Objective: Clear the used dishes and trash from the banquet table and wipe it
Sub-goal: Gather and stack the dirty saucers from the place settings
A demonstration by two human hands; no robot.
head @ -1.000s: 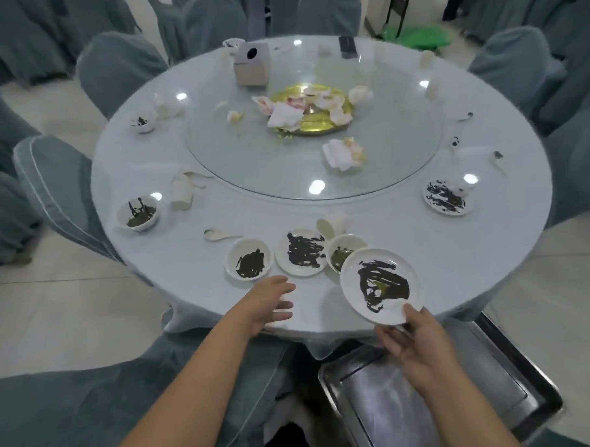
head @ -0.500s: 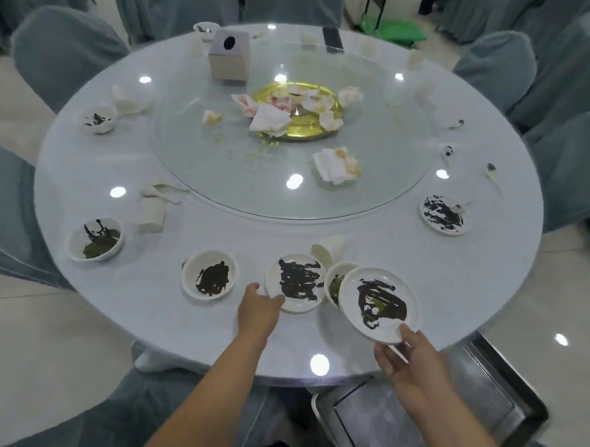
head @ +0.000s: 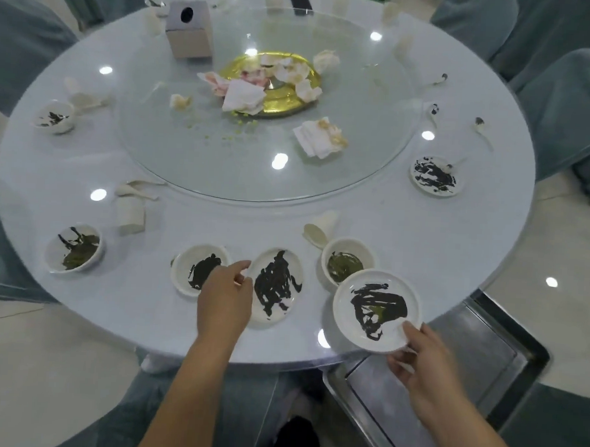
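White china smeared black all along the near edge of the round table (head: 438,250). Right hand (head: 426,367) has a smeared plate (head: 377,309) pinched at its near rim, thumb on top, fingers curled beneath, plate jutting past the table edge above a steel tray (head: 483,360). Left hand (head: 224,298) is at the second smeared plate (head: 277,286), fingers curled at its left rim, the plate tipped up on that side. Just left of that hand, a smeared bowl (head: 198,269); between the two hands, a green-stained bowl (head: 346,262) just behind the held plate. Beyond both hands, crumpled napkins (head: 319,138) litter the glass turntable (head: 222,159) around a gold dish (head: 278,99).
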